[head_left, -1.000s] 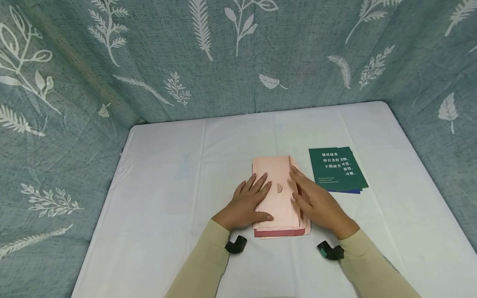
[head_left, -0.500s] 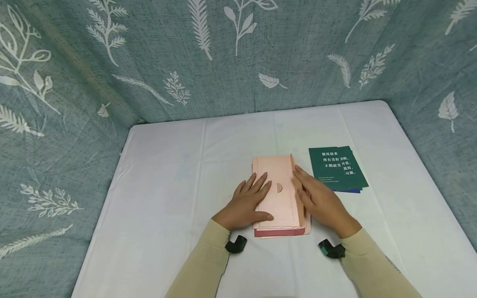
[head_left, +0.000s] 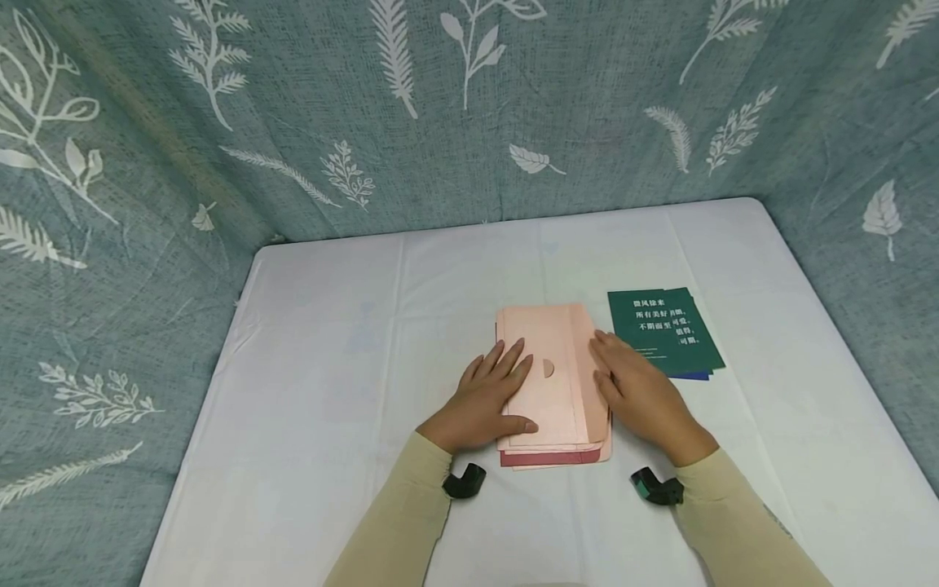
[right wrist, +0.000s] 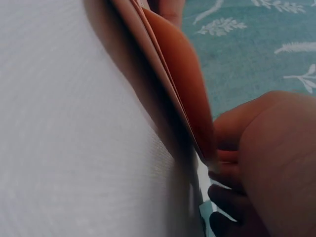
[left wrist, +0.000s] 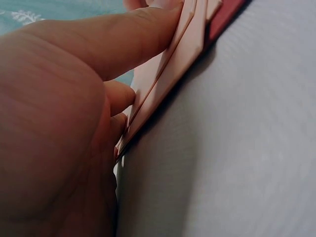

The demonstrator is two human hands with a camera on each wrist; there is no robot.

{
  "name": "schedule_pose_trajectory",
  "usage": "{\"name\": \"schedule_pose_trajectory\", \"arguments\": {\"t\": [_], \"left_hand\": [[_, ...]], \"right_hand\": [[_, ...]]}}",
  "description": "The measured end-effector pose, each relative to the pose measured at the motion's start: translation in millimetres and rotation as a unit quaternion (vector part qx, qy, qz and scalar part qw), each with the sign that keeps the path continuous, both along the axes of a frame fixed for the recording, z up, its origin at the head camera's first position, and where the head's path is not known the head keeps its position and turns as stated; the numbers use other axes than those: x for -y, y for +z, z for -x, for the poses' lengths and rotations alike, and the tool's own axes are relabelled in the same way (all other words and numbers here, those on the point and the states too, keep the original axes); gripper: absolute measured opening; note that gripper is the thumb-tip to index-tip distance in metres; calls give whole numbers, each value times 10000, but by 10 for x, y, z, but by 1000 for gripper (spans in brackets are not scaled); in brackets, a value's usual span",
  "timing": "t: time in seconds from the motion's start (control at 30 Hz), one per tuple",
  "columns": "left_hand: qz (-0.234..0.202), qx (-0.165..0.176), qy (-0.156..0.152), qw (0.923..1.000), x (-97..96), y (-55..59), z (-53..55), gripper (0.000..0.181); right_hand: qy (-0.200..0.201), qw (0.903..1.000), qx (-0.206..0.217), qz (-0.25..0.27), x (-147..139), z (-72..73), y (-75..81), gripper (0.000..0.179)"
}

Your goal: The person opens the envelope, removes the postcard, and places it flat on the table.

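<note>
A stack of pink envelopes (head_left: pixel 561 342) lies on the white table, and the top one has a half-round notch in it. My left hand (head_left: pixel 484 399) rests on its left part with fingers spread. Along the right side, the top envelope's flap (head_left: pixel 596 399) is folded outward; its orange-pink face (right wrist: pixel 185 74) stands slightly raised in the right wrist view. My right hand (head_left: pixel 645 395) touches the flap's outer edge with nearly straight fingers, the thumb closer to me. In the left wrist view the left thumb (left wrist: pixel 133 42) lies on the envelopes, over their stacked edges.
Dark green cards (head_left: pixel 660 326) with white lettering lie fanned behind and right of the envelopes, a blue edge beneath them. A dark red piece (head_left: pixel 550 459) pokes out under the stack's near end. Teal leaf-patterned curtain (head_left: pixel 440 163) hangs around the white table (head_left: pixel 330 367).
The top envelope's flap has swung to the right, from standing up to lying nearly flat outward. My right hand has moved slightly right with it. The left hand stays in place.
</note>
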State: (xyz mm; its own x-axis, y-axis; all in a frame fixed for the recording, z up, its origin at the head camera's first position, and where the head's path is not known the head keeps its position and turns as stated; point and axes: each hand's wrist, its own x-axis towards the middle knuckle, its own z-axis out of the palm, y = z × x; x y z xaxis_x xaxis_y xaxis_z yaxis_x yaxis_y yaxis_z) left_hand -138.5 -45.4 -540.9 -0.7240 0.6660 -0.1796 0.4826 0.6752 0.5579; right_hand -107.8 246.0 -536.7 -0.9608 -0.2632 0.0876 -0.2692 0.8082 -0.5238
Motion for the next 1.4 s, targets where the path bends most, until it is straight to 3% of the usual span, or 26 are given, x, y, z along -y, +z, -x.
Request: {"name": "schedule_pose_trajectory", "arguments": {"t": [0.53, 1.0, 1.23, 1.4], "left_hand": [[-98, -61, 181, 9998, -24, -6, -25, 98], [12, -587, 1207, 9909, -442, -63, -243, 102], [234, -1187, 1679, 9783, -653, -92, -322, 110], [417, -1246, 1988, 9712, -777, -99, -352, 123]], "right_hand": [[234, 9990, 79, -379, -1, 26, -56, 50], [335, 9981, 144, -497, 9, 44, -36, 51], [327, 9980, 111, -523, 1, 43, -24, 51], [323, 9981, 52, -517, -2, 26, -8, 51]]}}
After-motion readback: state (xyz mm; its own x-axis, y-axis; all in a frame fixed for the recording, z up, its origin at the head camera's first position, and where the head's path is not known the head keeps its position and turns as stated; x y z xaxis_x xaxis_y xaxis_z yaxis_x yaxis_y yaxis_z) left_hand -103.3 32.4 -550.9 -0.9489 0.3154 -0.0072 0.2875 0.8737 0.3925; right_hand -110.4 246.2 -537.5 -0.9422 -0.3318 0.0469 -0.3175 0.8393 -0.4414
